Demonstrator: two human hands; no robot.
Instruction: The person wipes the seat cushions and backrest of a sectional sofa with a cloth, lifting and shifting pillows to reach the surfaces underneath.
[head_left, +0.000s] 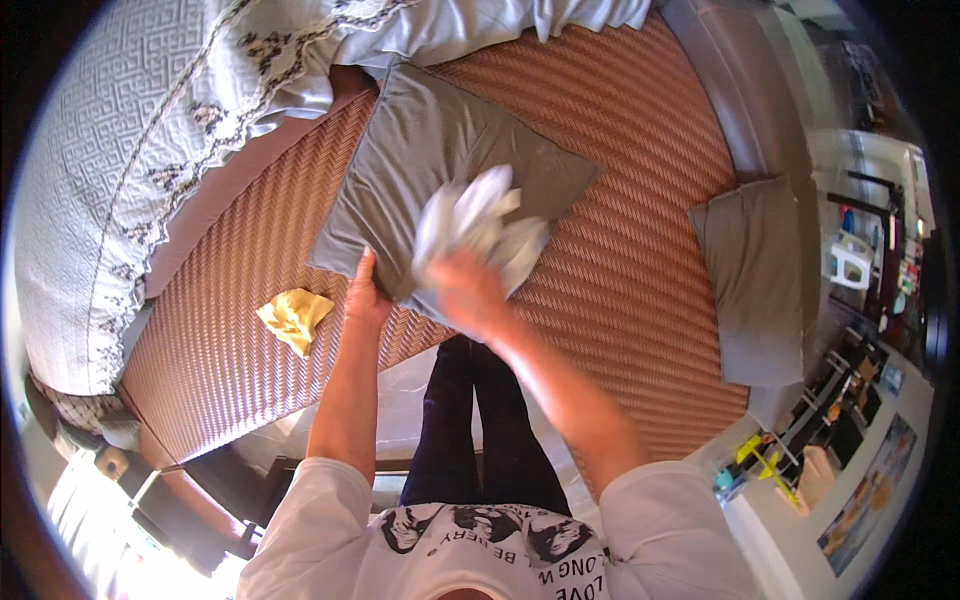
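Observation:
A square grey cushion (420, 150) lies tilted before me on a brown woven mat (630, 300) that covers a sofa seat. My left hand (367, 296) grips the cushion's near left corner, thumb on top. My right hand (465, 289), blurred by motion, is closed on a bunched white cloth (480, 217) over the cushion's near right part. A crumpled yellow cloth (296, 319) rests on the mat to the left of my left hand.
A second grey cushion (754, 281) leans at the right against a grey sofa armrest (735, 90). A pale patterned throw with fringes (150, 127) drapes over the backrest at the upper left. Shelves with small items and a white plastic stool (850, 259) stand at the far right.

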